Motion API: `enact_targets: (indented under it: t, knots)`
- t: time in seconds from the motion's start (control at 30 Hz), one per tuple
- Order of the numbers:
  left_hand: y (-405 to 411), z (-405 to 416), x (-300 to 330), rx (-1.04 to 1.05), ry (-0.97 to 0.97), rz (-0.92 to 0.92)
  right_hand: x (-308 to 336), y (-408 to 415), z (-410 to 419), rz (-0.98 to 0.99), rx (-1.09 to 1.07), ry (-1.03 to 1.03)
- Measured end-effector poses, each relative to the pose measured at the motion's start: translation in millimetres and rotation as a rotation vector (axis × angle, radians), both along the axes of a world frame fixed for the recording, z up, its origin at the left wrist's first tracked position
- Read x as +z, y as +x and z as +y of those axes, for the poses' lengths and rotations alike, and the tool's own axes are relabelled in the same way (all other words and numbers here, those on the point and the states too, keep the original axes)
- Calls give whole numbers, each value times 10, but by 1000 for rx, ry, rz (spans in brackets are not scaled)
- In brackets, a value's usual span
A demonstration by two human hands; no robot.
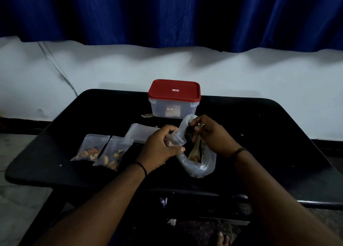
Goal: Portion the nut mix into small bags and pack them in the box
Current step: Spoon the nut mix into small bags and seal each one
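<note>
On the counter [278, 134] the left hand [159, 147] pinches a small bag [177, 138] open while the right hand [209, 134] grips a spoon [196, 147] in the big nut bag [202, 164], which looks soft and floppy, so hold its rim.

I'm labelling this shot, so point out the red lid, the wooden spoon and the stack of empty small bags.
red lid [174, 89]: head view, middle of its top face.
wooden spoon [194, 150]: head view, its bowl inside the big bag.
stack of empty small bags [141, 133]: head view, bare top bag.
</note>
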State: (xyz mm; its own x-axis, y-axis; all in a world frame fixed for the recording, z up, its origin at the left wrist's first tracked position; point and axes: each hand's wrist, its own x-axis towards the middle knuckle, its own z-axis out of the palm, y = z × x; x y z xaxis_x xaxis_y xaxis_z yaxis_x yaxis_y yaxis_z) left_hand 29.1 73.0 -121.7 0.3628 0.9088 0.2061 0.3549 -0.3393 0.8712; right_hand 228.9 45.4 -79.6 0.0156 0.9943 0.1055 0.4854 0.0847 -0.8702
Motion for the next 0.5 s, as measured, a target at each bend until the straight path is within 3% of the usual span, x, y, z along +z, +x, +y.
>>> enact_targets:
  t: [0.5]
  knots:
    - [2, 22, 3, -2, -2, 0, 17, 75, 36, 281, -416, -83]
